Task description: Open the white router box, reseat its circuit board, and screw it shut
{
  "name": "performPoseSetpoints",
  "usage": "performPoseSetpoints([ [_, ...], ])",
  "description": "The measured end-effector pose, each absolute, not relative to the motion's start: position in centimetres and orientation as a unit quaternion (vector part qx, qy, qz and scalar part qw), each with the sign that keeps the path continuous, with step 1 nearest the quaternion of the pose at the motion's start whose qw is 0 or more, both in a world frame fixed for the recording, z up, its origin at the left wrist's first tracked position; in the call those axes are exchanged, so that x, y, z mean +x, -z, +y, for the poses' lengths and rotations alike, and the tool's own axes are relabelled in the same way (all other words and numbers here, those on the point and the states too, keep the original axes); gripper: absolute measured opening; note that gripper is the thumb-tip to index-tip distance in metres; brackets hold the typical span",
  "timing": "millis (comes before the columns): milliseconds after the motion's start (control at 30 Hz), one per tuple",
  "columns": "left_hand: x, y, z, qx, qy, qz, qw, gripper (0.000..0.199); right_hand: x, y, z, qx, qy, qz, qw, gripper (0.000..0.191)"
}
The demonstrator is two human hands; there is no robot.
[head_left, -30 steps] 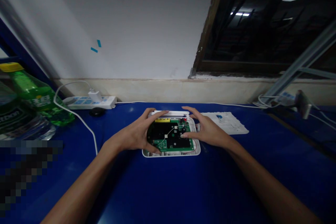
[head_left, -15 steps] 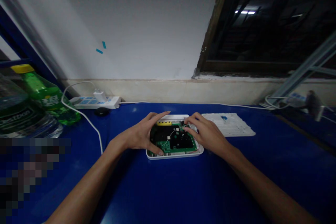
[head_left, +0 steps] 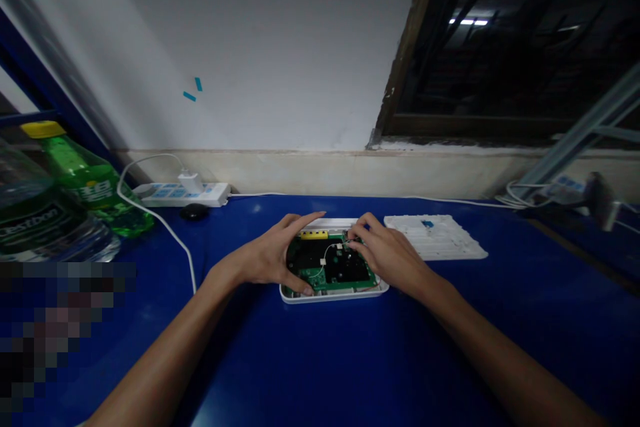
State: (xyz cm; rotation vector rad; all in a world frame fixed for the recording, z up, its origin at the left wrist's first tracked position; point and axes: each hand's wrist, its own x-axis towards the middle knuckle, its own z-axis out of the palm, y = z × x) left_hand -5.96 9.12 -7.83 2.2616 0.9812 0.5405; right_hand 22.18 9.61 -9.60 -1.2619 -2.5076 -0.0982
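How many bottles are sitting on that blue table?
2: a green bottle with a yellow cap at the far left, and a larger clear bottle with a dark label beside it, cut off by the picture's edge, which may hide others.

Left of the hands (head_left: 265, 260), a white cable (head_left: 167, 235) and green bottle (head_left: 87, 180) obstruct passage, while a white perforated tray (head_left: 435, 237) blocks the right

And here we are in what looks like an electronics workshop, with a blue-topped workbench (head_left: 320, 360) in the lower middle, an exposed green circuit board (head_left: 330, 263) at centre, a power strip (head_left: 180, 195) at upper left, and metal framing (head_left: 580, 133) at far right beside a dark window (head_left: 500, 47).
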Motion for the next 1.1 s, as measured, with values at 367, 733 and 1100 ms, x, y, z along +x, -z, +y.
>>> performPoseSetpoints([
  [367, -5.9, 8.3, 9.4, 0.861, -0.203, 0.370, 0.284, 0.119, 22.3, 10.0, 10.2, -0.432, 0.034, -0.886, 0.165, 0.010],
  [733, -5.6, 8.0, 9.0, 0.866, -0.190, 0.382, 0.262, 0.117, 22.1, 10.1, 9.9, -0.445, 0.031, -0.873, 0.195, 0.011],
  [1100, -5.6, 7.2, 8.8, 0.869, -0.209, 0.374, 0.248, 0.107, 22.5, 9.6, 9.6, -0.464, -0.007, -0.856, 0.228, 0.025],
])
